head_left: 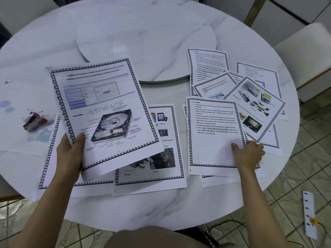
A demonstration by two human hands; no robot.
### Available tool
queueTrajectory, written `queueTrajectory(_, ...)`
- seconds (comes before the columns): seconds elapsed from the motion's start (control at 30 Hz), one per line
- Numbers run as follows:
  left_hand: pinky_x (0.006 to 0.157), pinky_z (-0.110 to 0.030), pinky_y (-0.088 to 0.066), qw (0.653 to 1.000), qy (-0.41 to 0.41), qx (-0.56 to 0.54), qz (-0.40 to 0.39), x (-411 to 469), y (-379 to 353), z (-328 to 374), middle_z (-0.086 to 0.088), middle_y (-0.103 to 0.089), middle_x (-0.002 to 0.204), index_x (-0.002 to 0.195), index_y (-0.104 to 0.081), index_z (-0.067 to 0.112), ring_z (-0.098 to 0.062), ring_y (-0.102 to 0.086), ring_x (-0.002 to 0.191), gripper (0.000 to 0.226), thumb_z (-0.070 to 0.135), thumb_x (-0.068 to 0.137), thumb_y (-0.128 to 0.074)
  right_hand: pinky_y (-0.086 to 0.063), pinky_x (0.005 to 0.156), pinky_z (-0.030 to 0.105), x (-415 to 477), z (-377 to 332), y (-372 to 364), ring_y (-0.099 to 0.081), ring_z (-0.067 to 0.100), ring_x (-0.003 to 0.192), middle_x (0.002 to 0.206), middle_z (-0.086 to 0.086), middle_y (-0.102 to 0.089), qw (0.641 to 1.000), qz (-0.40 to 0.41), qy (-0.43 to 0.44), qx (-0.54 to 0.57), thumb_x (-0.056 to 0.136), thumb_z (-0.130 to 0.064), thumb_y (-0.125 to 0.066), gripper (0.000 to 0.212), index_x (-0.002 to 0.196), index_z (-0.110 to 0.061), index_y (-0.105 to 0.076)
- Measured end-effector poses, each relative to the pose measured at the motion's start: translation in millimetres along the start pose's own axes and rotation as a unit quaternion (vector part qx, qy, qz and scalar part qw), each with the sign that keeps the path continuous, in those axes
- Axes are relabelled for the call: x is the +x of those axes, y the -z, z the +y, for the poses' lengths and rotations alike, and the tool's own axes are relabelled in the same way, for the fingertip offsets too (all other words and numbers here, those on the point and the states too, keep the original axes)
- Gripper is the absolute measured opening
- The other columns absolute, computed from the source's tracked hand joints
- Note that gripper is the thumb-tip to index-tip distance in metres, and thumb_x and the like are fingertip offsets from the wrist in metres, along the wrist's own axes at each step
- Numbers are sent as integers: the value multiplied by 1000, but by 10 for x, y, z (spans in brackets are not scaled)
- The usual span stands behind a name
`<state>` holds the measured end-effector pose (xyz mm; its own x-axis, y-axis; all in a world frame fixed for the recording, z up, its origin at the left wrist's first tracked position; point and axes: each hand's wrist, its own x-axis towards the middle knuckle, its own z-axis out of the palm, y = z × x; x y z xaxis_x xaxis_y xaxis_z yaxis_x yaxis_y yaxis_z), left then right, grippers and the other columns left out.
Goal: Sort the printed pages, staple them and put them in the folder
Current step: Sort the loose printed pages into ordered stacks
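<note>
Now L hand [70, 154] pinches the hard-disk page [100, 108] by its 7 o'clock corner, tilted up. R hand [249, 154] pinches the text page [213, 133] at 3 o'clock, long axis 12-to-6, so R is nearer. Stapler [34, 121] sits at 9 o'clock.

Bare left hand [69, 154] and right hand [250, 154]; tan garment [154, 238] over lap.

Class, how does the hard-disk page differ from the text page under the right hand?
The hard-disk page shows pictures; the text page none. The left hand holds the hard-disk page tilted; the text page lies flat under the right hand. Both have patterned borders.
</note>
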<state>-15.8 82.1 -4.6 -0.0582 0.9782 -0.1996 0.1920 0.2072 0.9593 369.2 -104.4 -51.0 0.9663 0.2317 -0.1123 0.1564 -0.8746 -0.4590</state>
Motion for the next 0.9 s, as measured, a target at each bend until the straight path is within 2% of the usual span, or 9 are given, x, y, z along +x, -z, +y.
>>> queueTrajectory(0.13, 97, -43, -43, 1000, 4, 14, -2, -30, -42, 1, -11, -57, 125, 128, -49, 11, -28, -55, 111, 35, 21, 95, -48, -31, 99, 46, 39, -30, 6, -35, 43, 121, 129, 31, -38, 999, -14, -32, -12, 80, -26, -70, 61, 123, 9, -43)
queueTrajectory(0.23, 92, -38, -43, 1000, -2, 16, -3, -57, -99, 31, -9, -56, 119, 129, -48, 8, -23, -54, 105, 35, 18, 96, -47, -26, 102, 45, 72, -51, 41, -36, 41, 122, 129, 28, -41, 999, -12, -45, -2, 80, -22, -68, 54, 124, 2, -47)
queueTrajectory(0.3, 89, -36, -42, 1000, -6, 14, -2, -85, -131, 59, -6, -55, 115, 130, -47, 7, -21, -53, 103, 35, 17, 96, -46, -32, 96, 42, 98, -45, 74, -45, 39, 116, 122, 26, -51, 999, 1, -21, 25, 84, -15, -63, 40, 120, -1, -55)
queueTrajectory(0.4, 87, -35, -42, 1000, -7, 6, -7, -107, -154, 78, -4, -55, 115, 130, -47, 8, -21, -53, 102, 35, 17, 96, -45, -38, 77, 32, 104, -36, 145, -56, 37, 100, 109, 25, -61, 995, 4, 41, 96, 91, -10, -54, 25, 111, 3, -60)
queueTrajectory(0.47, 87, -35, -42, 1000, -11, 10, -9, -118, -162, 82, -4, -55, 115, 130, -47, 8, -21, -53, 102, 35, 17, 96, -45, -37, 78, 29, 97, -40, 212, -57, 36, 100, 109, 25, -62, 988, 8, 78, 133, 93, -9, -51, 23, 110, 4, -59)
queueTrajectory(0.63, 84, -34, -42, 1000, -13, -3, -17, -168, -172, 112, -4, -55, 113, 128, -47, 8, -22, -55, 100, 34, 18, 96, -46, -38, 87, 24, 28, -170, 442, -57, 26, 105, 111, 17, -63, 966, 17, 121, 230, 94, -9, -50, 25, 115, 0, -59)
queueTrajectory(0.77, 87, -37, -45, 999, -10, -21, -31, -196, -199, 126, -6, -58, 113, 127, -49, 10, -24, -57, 99, 32, 18, 95, -47, -44, 95, 30, -25, -331, 532, -57, 19, 105, 113, 12, -63, 938, -21, 127, 320, 93, -12, -51, 27, 117, -3, -60)
queueTrajectory(0.83, 83, -33, -47, 999, -18, -30, -42, -211, -222, 156, -5, -59, 113, 126, -49, 11, -21, -59, 97, 31, 18, 95, -47, -48, 90, 25, -70, -423, 529, -59, 15, 98, 107, 9, -64, 920, -46, 120, 369, 93, -12, -52, 25, 115, -3, -60)
queueTrajectory(0.9, 76, -23, -49, 998, -27, -35, -54, -213, -249, 199, -3, -61, 110, 125, -50, 12, -11, -61, 91, 31, 18, 95, -47, -48, 83, 19, -143, -527, 506, -58, 10, 90, 99, 1, -65, 903, -74, 114, 407, 93, -12, -53, 21, 110, -6, -63)
